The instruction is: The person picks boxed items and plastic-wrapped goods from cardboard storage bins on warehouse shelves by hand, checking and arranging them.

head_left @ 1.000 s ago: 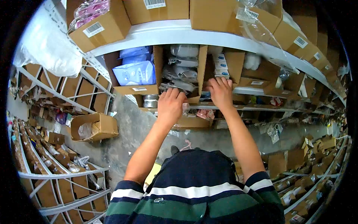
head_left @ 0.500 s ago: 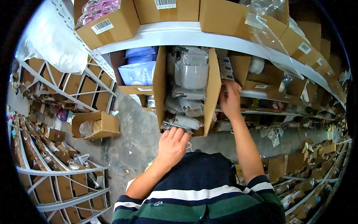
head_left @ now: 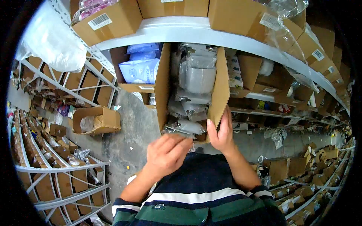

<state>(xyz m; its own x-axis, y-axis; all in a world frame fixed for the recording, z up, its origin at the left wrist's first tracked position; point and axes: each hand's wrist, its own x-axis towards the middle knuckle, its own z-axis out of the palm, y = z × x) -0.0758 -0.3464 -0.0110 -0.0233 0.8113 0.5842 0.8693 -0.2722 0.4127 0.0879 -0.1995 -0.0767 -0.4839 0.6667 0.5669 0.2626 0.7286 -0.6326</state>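
The box [head_left: 163, 86] stands just ahead of the grip, jutting out from under the pale beam [head_left: 181, 32]. The right hand [head_left: 221, 132] is closed on its side wall, near the front corner, with the thumb at the inner side and the fingers around the outer side. The clear packs [head_left: 200, 80] lie left of this grip and further in, loosely heaped; the nearest ones are tilted. The left hand [head_left: 167, 154] is across from the grip, by the front edge, fingers curled; whether it holds something, I cannot tell.

For good work, I would say the right hand should hold the wall firm and level, because a jutting box may tip forward. The left fingers do best to work lightly, since thin plastic can catch on its neighbours.

Further left of the grip, blue packs [head_left: 141, 71] sit in the next box [head_left: 136, 87]. Lower, on the floor [head_left: 134, 111], stands an open carton [head_left: 108, 122].
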